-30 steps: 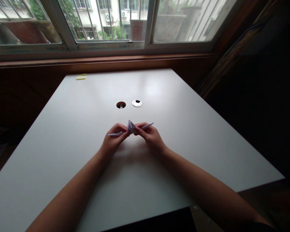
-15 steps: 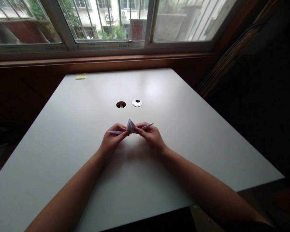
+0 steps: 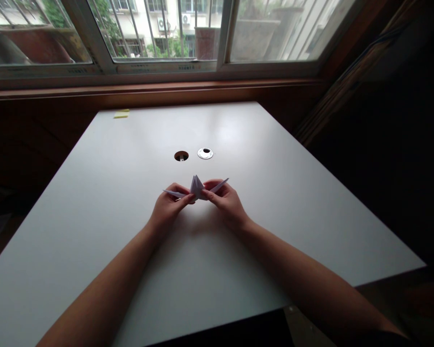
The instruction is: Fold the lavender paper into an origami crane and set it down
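Observation:
A small folded paper figure (image 3: 196, 187), pale lilac, has a pointed peak in the middle and two thin wings sticking out left and right. My left hand (image 3: 169, 207) pinches its left side between thumb and fingers. My right hand (image 3: 226, 201) pinches its right side the same way. Both hands hold it just above the white table (image 3: 130, 193), near the middle of the tabletop.
A round cable hole (image 3: 181, 155) and its white cap (image 3: 205, 153) lie just beyond the hands. A yellow sticky pad (image 3: 121, 113) sits at the far left corner. A wooden sill and window run behind the table; dark floor lies to the right.
The paper figure's wings have tilted slightly upward and the hands have shifted a little away from me. Both pinches are unchanged.

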Tool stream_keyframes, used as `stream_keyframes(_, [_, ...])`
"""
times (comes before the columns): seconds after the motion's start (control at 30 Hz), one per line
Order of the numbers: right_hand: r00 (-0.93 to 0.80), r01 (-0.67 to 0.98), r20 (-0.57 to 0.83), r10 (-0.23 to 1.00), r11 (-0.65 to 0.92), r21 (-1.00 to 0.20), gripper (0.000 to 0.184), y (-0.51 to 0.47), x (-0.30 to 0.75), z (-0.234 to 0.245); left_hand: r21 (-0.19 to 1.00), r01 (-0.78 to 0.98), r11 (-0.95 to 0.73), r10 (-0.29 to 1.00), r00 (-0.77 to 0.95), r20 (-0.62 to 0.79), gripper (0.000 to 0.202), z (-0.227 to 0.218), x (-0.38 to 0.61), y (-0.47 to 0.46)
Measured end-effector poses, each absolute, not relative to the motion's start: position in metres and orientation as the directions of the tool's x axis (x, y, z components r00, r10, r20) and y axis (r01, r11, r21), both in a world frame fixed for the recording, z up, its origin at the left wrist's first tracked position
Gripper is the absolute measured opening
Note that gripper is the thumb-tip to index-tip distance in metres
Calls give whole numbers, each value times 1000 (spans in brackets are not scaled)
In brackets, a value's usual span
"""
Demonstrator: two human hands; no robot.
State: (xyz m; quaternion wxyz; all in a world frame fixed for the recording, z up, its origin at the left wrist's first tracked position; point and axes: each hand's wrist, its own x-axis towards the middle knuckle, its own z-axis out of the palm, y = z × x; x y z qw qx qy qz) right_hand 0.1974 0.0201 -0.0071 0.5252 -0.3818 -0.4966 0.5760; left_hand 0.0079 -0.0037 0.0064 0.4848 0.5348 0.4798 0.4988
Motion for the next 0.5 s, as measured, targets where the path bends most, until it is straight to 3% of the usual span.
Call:
stream_keyframes(0.3, [-218, -200, 58, 974, 14, -980, 32, 19, 198, -2, 994, -78, -81, 997, 15, 82, 36, 7, 11, -3])
stream_keyframes(0.5, [-230, -188, 57, 972, 13, -982, 32, 18, 198, -2, 996, -55, -69, 997, -34, 68, 37, 7, 12, -4])
